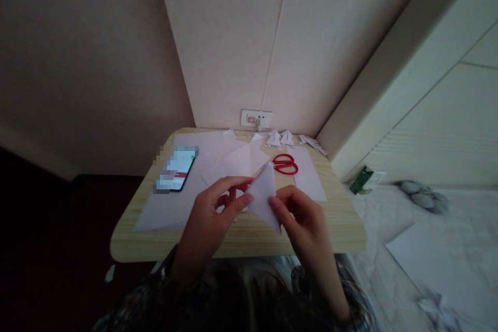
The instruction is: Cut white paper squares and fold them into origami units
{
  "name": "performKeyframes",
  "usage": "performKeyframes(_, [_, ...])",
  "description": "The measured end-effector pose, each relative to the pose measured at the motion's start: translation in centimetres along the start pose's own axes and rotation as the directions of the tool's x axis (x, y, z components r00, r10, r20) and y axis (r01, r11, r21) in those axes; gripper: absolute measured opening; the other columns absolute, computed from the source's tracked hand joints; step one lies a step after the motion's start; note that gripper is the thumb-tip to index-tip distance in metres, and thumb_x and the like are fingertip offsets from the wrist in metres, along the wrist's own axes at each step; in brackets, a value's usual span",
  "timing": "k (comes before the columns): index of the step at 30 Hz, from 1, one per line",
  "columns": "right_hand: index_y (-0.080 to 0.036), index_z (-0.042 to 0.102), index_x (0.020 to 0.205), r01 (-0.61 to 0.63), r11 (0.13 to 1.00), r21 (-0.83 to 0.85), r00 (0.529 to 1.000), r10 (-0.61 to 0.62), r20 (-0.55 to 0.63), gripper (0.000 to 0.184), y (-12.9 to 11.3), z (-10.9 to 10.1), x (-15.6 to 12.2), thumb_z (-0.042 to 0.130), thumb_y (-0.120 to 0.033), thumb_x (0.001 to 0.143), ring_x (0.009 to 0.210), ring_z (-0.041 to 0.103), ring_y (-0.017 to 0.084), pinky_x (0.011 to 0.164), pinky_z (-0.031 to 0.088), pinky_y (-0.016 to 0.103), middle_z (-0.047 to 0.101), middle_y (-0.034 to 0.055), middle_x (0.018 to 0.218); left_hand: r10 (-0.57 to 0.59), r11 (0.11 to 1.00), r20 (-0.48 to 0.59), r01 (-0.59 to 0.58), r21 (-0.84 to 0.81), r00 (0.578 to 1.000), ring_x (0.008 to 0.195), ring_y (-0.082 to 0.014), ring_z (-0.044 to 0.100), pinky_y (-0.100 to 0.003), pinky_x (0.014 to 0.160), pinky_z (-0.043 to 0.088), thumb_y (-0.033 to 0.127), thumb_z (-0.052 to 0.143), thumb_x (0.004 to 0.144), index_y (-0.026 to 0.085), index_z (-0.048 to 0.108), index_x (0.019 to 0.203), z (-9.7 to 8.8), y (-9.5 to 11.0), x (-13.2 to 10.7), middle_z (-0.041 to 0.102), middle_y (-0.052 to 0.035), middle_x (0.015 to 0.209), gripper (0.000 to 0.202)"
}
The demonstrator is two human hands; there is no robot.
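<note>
Above the near part of a small wooden table point(249, 249), a folded piece of white paper point(263, 192) is held up between both hands. My left hand point(218, 205) pinches its left edge between thumb and fingers. On the other side, my right hand point(299, 212) grips the right edge with thumb and forefinger. The paper has a pointed top and another point hanging at the bottom. Just behind it lie red-handled scissors point(286, 164), their blades mostly hidden by the paper. White sheets point(210, 158) spread over the table beneath and behind my hands.
A phone point(177, 168) with a lit screen rests at the table's left. Several folded paper shapes point(274, 138) line the back edge near a wall socket point(256, 118). To the right, a bed point(373, 218) holds a green-and-white carton point(361, 180), a grey item point(424, 197) and loose paper point(439, 259).
</note>
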State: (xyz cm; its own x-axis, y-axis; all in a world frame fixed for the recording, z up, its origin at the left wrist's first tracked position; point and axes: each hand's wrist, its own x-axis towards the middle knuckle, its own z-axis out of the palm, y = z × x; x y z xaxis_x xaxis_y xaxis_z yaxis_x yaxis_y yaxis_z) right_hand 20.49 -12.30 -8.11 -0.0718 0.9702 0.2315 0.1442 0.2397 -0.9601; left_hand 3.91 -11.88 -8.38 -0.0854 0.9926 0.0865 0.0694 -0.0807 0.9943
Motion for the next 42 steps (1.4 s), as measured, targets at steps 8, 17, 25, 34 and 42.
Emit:
performKeyframes(8, [-0.021, 0.062, 0.070, 0.061, 0.997, -0.038, 0.998, -0.062, -0.023, 0.016, 0.3, -0.1, 0.3, 0.065, -0.025, 0.086, 0.062, 0.057, 0.014, 0.059, 0.043, 0.025, 0.062, -0.0028, 0.063, 0.155, 0.976, 0.005, -0.154, 0.156, 0.988, 0.063, -0.0137, 0.057, -0.024, 0.062, 0.043, 0.022, 0.072, 0.077, 0.021, 0.073, 0.067, -0.7, 0.6, 0.2, 0.065, 0.0031, 0.064, 0.010])
performKeyframes(17, [-0.022, 0.058, 0.068, -0.006, 0.998, 0.065, 0.993, 0.014, -0.117, 0.021, 0.4, 0.0, 0.1, 0.069, -0.030, 0.083, 0.050, 0.049, 0.011, 0.047, 0.040, 0.023, 0.054, -0.0051, 0.056, 0.173, 0.975, 0.090, -0.184, 0.121, 0.981, 0.068, -0.0158, 0.060, -0.026, 0.065, 0.046, 0.021, 0.072, 0.078, 0.020, 0.077, 0.076, -0.2, 1.1, 0.1, 0.073, -0.0008, 0.074, 0.005])
performKeyframes(25, [-0.021, 0.064, 0.077, -0.095, 0.980, 0.177, 0.994, 0.082, 0.078, 0.014, 0.0, 0.2, 0.0, 0.072, -0.031, 0.082, 0.056, 0.069, 0.016, 0.057, 0.057, 0.026, 0.069, -0.0019, 0.061, 0.027, 0.999, 0.138, -0.024, -0.029, 0.990, 0.071, -0.0147, 0.066, -0.023, 0.068, 0.050, 0.021, 0.076, 0.076, 0.020, 0.078, 0.079, -0.9, 1.0, 0.1, 0.075, 0.0013, 0.076, 0.004])
performKeyframes(34, [-0.020, 0.070, 0.069, 0.011, 0.998, 0.062, 1.000, -0.010, -0.015, 0.017, 0.0, 0.2, 0.0, 0.071, -0.025, 0.085, 0.052, 0.068, 0.016, 0.056, 0.053, 0.025, 0.071, -0.0013, 0.054, 0.113, 0.993, 0.077, -0.116, 0.029, 0.991, 0.076, -0.0151, 0.065, -0.022, 0.069, 0.049, 0.021, 0.071, 0.081, 0.023, 0.083, 0.093, -0.8, 0.5, 0.2, 0.076, 0.0005, 0.083, 0.017])
performKeyframes(42, [-0.020, 0.072, 0.072, 0.022, 0.994, 0.107, 0.992, -0.008, -0.127, 0.021, 0.2, 0.1, -0.3, 0.065, -0.029, 0.090, 0.053, 0.067, 0.015, 0.055, 0.052, 0.025, 0.071, 0.0000, 0.056, 0.008, 0.993, 0.289, -0.042, 0.111, 0.957, 0.060, -0.0153, 0.057, -0.025, 0.063, 0.045, 0.041, 0.042, 0.101, 0.016, 0.072, 0.109, 0.2, 1.3, -1.0, 0.060, 0.0027, 0.063, 0.040])
